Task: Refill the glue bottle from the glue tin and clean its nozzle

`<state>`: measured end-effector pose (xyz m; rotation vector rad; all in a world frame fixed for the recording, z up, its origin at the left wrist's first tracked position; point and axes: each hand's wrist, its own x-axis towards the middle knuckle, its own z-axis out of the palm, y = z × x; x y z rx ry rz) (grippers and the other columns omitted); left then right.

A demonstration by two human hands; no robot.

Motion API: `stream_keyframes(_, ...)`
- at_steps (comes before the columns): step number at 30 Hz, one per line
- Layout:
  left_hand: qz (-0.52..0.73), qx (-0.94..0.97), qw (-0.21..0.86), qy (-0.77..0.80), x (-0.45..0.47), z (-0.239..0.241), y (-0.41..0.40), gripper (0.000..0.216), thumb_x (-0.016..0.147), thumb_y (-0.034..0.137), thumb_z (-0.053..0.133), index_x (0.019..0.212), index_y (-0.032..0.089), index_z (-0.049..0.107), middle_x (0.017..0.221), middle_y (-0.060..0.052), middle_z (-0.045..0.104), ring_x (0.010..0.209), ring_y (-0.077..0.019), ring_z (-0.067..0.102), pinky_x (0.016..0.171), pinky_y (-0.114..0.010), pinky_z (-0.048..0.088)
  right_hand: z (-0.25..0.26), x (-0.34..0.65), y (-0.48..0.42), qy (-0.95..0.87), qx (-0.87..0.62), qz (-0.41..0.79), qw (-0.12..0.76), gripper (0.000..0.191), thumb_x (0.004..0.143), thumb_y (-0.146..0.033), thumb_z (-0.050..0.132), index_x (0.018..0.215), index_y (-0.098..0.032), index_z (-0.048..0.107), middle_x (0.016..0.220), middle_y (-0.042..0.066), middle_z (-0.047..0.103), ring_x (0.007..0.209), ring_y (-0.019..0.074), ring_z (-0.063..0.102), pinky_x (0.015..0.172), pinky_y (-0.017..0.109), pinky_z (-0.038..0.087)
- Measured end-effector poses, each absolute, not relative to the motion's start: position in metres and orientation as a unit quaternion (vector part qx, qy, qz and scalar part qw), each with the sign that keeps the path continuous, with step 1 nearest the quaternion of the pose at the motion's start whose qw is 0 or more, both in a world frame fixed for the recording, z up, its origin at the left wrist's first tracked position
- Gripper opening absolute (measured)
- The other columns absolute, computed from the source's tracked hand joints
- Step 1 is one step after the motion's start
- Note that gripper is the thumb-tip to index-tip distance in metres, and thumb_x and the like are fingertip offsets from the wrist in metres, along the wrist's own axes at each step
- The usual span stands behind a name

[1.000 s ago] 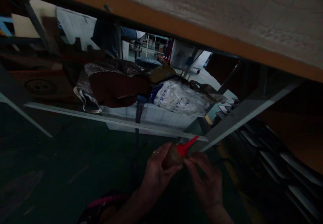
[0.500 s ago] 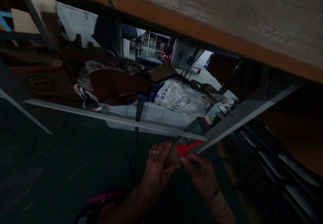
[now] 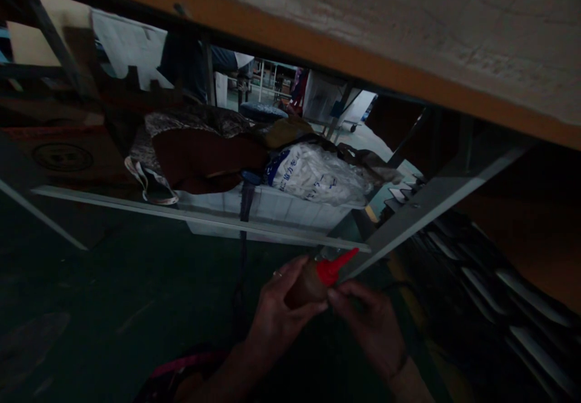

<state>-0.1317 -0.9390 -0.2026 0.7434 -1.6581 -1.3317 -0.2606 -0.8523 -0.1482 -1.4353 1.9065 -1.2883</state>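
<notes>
A squeeze bottle [image 3: 305, 286] with a brownish body and a pointed red nozzle cap [image 3: 334, 267] is tilted, its tip toward the upper right. My left hand [image 3: 276, 306] is wrapped round the bottle's body, thumb below and fingers above; a ring shows on one finger. Close under the red cap, my right hand [image 3: 370, 324] has its thumb and forefinger pinched together at the bottle's edge. Whatever lies between those fingertips is too dark to make out.
Above runs a worktable with an orange-brown edge [image 3: 290, 31]. Beyond the metal crossbar [image 3: 204, 216] stands a white bin [image 3: 290, 212] with a plastic bag [image 3: 322, 176] and brown cloth [image 3: 204, 155] on it. Dark stacked pieces with pale edges [image 3: 481, 294] lie right. A seated person's leg [image 3: 188, 64] shows behind.
My left hand has tipped the bottle so its red nozzle points more steeply upward. My right hand has shifted slightly right and down, its fingers still pinched. The view has moved a little.
</notes>
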Motion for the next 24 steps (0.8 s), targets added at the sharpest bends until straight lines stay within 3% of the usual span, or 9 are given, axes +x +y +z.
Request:
stream_keyframes(5, -0.46, 0.283, 0.447, -0.713, -0.133, -0.211, -0.94, 0.055, 0.058, 0.026, 0.078, 0.11, 0.02, 0.062, 0.111, -0.009, 0.065, 0.106, -0.0268, 0.057, 0.095, -0.042, 0.044, -0.156, -0.261, -0.859, 0.681, -0.515, -0.464, 0.235, 0.033, 0.078, -0.039, 0.056, 0.053, -0.017, 0.055, 0.048, -0.002, 0.051, 0.047, 0.0112, 0.048, 0.048, 0.019, 0.039)
stream_keyframes(9, -0.57, 0.31, 0.419, -0.636, -0.132, -0.202, -0.941, 0.057, 0.057, 0.03, 0.078, 0.11, 0.017, 0.062, 0.114, -0.01, 0.063, 0.106, -0.0269, 0.058, 0.091, -0.038, 0.048, -0.159, -0.262, -0.854, 0.648, -0.515, -0.504, 0.248, 0.032, 0.083, -0.04, 0.055, 0.061, -0.017, 0.059, 0.054, -0.001, 0.054, 0.052, 0.0114, 0.051, 0.052, 0.02, 0.042)
stream_keyframes(14, -0.676, 0.308, 0.387, -0.546, -0.128, -0.195, -0.944, 0.065, 0.055, 0.03, 0.078, 0.114, 0.012, 0.058, 0.119, -0.012, 0.061, 0.112, -0.0274, 0.055, 0.095, -0.037, 0.045, -0.152, -0.268, -0.844, 0.544, -0.475, -0.637, 0.27, 0.032, 0.088, -0.038, 0.053, 0.062, -0.019, 0.054, 0.058, -0.001, 0.052, 0.06, 0.0135, 0.051, 0.066, 0.027, 0.044)
stream_keyframes(20, -0.684, 0.289, 0.384, -0.549, -0.128, -0.194, -0.943, 0.063, 0.057, 0.031, 0.077, 0.114, 0.013, 0.058, 0.118, -0.011, 0.061, 0.111, -0.0275, 0.055, 0.096, -0.037, 0.044, -0.149, -0.264, -0.849, 0.674, -0.516, -0.489, 0.203, 0.025, 0.081, -0.035, 0.058, 0.062, -0.018, 0.061, 0.056, -0.001, 0.056, 0.054, 0.0129, 0.05, 0.054, 0.023, 0.038)
stream_keyframes(24, -0.673, 0.301, 0.393, -0.549, -0.13, -0.195, -0.94, 0.062, 0.057, 0.03, 0.077, 0.114, 0.013, 0.058, 0.119, -0.01, 0.06, 0.112, -0.0272, 0.054, 0.096, -0.036, 0.043, -0.161, -0.258, -0.857, 0.671, -0.514, -0.493, 0.207, 0.027, 0.083, -0.031, 0.055, 0.06, -0.017, 0.055, 0.054, -0.003, 0.05, 0.054, 0.011, 0.047, 0.055, 0.022, 0.034)
